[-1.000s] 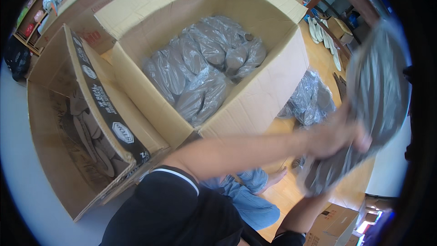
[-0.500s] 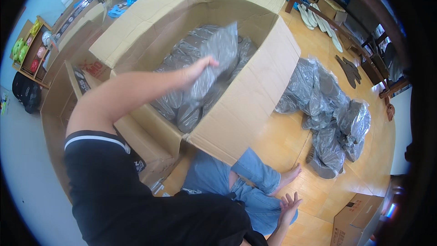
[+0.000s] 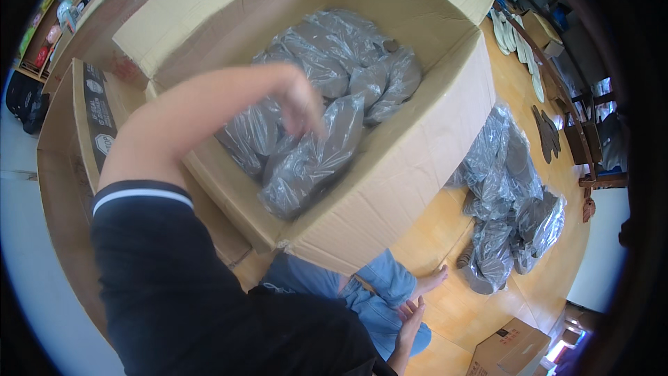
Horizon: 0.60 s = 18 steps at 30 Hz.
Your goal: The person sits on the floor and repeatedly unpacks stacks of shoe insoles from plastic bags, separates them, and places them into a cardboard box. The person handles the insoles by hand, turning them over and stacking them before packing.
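Note:
My left hand [image 3: 303,103] reaches into a large cardboard box [image 3: 390,188], motion-blurred, its fingers pointing down and apart. Just under it lies a clear plastic bag [image 3: 323,150] with grey-brown, sole-shaped footwear inside. Whether the fingertips touch this bag is hard to make out. Several more bagged pieces [image 3: 327,49] of the same kind fill the bottom of the box. Beside my bent leg, my right hand [image 3: 412,315] is open with fingers stretched and nothing in it.
Right of the box, a heap of similar bagged footwear [image 3: 501,188] lies on the tiled floor. A smaller cardboard box [image 3: 508,348] stands at the lower right. Unbagged dark soles [image 3: 547,134] and pale ones [image 3: 515,38] lie farther off. Another open carton [image 3: 59,167] adjoins on the left.
The bag my left hand was holding up now lies on the others in the box, apparently released. My view has shifted closer over the box. My right hand stays by my leg.

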### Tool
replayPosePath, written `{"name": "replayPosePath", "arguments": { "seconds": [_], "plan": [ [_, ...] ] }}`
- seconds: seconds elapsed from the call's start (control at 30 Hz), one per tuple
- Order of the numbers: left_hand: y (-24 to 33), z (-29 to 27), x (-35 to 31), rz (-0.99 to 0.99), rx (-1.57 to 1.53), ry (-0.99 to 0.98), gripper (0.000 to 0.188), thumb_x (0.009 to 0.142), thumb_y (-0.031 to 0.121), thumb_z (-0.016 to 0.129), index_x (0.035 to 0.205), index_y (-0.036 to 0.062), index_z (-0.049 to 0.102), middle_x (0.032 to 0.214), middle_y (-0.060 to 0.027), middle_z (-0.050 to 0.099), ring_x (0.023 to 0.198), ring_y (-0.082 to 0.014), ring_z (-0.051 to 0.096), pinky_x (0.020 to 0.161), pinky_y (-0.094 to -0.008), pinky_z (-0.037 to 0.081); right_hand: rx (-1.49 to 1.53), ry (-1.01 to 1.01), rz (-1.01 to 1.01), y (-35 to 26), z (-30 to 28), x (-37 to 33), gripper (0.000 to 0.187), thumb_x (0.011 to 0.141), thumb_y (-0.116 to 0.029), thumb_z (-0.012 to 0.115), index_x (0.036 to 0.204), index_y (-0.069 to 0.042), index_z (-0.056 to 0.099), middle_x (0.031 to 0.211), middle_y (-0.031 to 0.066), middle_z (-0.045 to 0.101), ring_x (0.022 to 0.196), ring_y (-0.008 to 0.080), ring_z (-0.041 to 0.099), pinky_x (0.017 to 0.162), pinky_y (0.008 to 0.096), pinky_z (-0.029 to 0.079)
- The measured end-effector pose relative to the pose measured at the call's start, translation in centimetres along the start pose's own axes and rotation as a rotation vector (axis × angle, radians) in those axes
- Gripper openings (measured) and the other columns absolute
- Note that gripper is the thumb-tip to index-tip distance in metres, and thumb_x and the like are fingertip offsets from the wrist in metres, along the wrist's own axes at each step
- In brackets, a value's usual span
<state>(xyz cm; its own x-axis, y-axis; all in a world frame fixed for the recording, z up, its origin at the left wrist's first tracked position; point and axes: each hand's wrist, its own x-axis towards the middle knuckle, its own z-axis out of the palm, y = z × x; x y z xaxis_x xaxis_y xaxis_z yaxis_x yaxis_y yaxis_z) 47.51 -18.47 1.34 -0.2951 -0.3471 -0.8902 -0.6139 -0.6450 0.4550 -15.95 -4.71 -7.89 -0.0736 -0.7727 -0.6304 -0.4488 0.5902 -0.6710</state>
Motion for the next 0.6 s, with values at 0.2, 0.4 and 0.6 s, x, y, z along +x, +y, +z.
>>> {"name": "replayPosePath", "arguments": {
  "seconds": [0.2,0.4,0.6],
  "plan": [
    [3.7,-3.1,4.4,0.329,-0.355,0.387,0.075,0.089,0.062,0.048,0.136,0.0038,0.049,0.144,-0.0219,0.041,0.135,-0.0318,0.038,0.109,-0.0465,0.033,-0.019,0.052,-0.019,-0.7,-0.2,-0.9,0.074,0.100,-0.061,0.025,0.149,-0.006,0.032,0.125,0.0181,0.056,0.105,0.0257,0.059,0.087,0.0373,0.046],
    [5.3,3.3,9.2,0.213,-0.305,0.325,0.077,0.094,0.057,0.038,0.147,0.0009,0.035,0.151,-0.0233,0.033,0.142,-0.0330,0.028,0.114,-0.0427,0.025,-0.016,0.032,0.049,1.2,0.4,-1.6,0.072,0.101,-0.059,0.025,0.147,-0.005,0.036,0.120,0.0167,0.057,0.102,0.0238,0.058,0.085,0.0363,0.047],
    [1.7,2.7,5.0,0.272,-0.671,0.552,0.089,0.093,0.067,0.032,0.143,-0.0061,0.036,0.146,-0.0256,0.038,0.139,-0.0321,0.034,0.112,-0.0477,0.028,-0.013,0.019,-0.025,1.0,1.0,-1.1,0.070,0.102,-0.057,0.025,0.147,-0.005,0.036,0.122,0.0164,0.057,0.101,0.0233,0.059,0.084,0.0350,0.047]
  ]
}}
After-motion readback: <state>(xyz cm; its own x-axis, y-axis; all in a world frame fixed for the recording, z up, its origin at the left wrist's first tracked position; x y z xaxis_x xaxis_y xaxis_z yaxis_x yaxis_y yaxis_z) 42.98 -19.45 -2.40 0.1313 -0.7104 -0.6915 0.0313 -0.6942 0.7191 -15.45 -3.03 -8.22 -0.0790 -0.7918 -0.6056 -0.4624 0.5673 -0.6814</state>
